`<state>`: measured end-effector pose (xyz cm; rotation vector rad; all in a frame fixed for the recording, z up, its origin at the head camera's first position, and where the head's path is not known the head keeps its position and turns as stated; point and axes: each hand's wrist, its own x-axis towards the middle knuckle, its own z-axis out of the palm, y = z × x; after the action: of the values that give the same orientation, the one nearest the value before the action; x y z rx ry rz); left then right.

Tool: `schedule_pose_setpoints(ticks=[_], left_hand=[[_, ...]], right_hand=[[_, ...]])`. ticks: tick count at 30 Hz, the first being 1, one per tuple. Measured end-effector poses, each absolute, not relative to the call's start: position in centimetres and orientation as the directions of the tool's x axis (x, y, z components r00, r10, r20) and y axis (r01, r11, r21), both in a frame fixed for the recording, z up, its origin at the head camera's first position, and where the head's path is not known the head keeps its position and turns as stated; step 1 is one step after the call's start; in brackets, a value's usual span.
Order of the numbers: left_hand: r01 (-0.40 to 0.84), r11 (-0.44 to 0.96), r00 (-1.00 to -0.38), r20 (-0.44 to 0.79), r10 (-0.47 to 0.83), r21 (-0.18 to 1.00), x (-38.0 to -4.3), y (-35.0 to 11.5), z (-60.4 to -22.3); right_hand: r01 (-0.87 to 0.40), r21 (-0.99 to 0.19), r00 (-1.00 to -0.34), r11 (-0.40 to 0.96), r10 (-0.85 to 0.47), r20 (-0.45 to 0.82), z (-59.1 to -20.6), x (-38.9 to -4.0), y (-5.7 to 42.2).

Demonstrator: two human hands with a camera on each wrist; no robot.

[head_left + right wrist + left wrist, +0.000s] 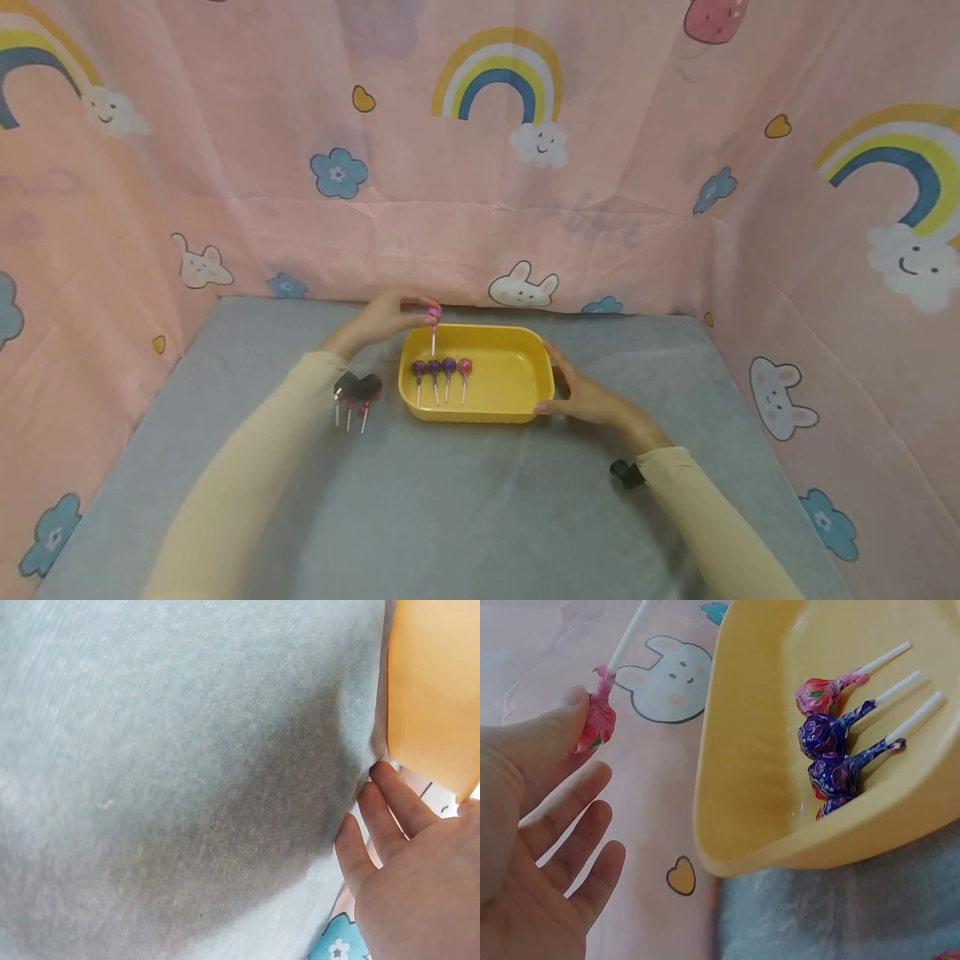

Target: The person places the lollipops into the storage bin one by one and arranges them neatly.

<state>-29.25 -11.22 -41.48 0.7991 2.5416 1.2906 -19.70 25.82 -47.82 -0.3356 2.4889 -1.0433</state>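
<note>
My left hand (388, 317) pinches the wrapped pink head of a lollipop (596, 729) between thumb and index finger, with its other fingers spread. The held lollipop is over the back left part of a yellow tray (513, 367); its white stick points down in the head view. Several lollipops lie in a row in the tray's left half: purple-wrapped lollipops (449, 367) and a pink lollipop (465, 367) at the row's right end. At the tray's right end, my right hand (596, 402) spans the corners, thumb at the front and fingers toward the back, touching it.
Left of the tray, below my left wrist, more lollipops (364, 410) lie on the grey table (465, 508), their heads partly hidden by the black wrist camera (367, 386). A pink printed curtain (450, 233) stands close behind the tray and along both sides.
</note>
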Motion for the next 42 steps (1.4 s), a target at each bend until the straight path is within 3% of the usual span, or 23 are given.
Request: schedule_pose_setpoints(ticks=[31,42], left_hand=[[0.404,0.462,-0.797,0.055,0.602,0.79,-29.6,-6.0,-44.2],[0.336,0.48,-0.822,0.004,0.569,0.81,-28.8,-5.1,-44.6]], right_hand=[[-0.062,-0.706,-0.89,0.706,-0.359,-0.282,-47.9,-19.8,25.8],[-0.045,-0.703,-0.892,0.709,-0.346,-0.291,-48.0,-19.8,25.8]])
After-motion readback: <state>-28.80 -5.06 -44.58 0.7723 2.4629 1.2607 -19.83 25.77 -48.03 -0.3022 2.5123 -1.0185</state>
